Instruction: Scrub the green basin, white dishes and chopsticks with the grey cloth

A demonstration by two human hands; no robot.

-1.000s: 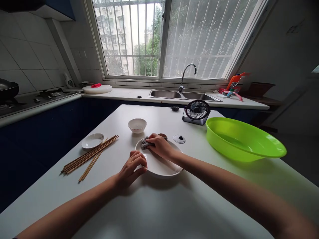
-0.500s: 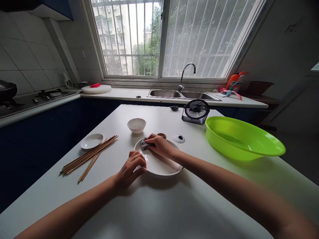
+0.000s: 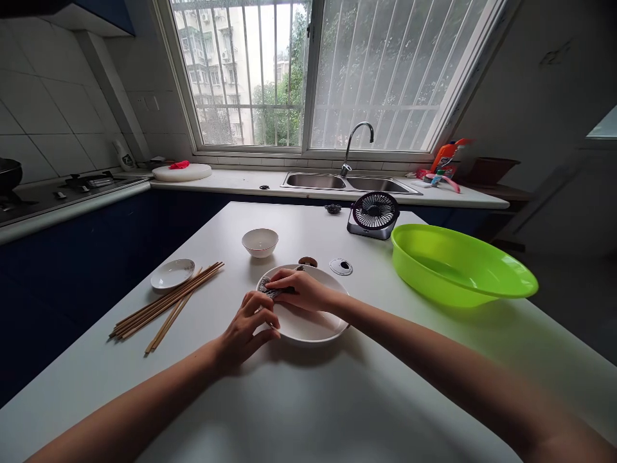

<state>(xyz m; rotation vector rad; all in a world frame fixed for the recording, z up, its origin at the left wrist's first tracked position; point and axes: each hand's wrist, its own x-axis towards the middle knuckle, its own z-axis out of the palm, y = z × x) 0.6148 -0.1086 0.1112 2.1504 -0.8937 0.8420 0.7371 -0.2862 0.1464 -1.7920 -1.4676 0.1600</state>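
White table (image 3: 332, 395) under the face-up plate (image 3: 311, 325); green basin (image 3: 434, 283) off to the plate's right; left hand (image 3: 245, 326) clasping its near-left rim, fingers and thumb; right hand (image 3: 306, 290) over it, clamped on the scrubber (image 3: 268, 291); a bottle (image 3: 124, 156) far behind and left of the plate — label too small to read; smallest — that grey scrubber, inside the plate's left edge.

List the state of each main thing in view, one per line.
Left hand: fingers bent at plate's left rim
Right hand: gripping scrubber
Grey scrubber: in right hand, over plate
White plate: face up
Bowl: upright
Small dish: face up
Chopsticks: loosely bunched, lying down
Fan: standing; spinning unclear
Green basin: upright
Faucet: no water visible
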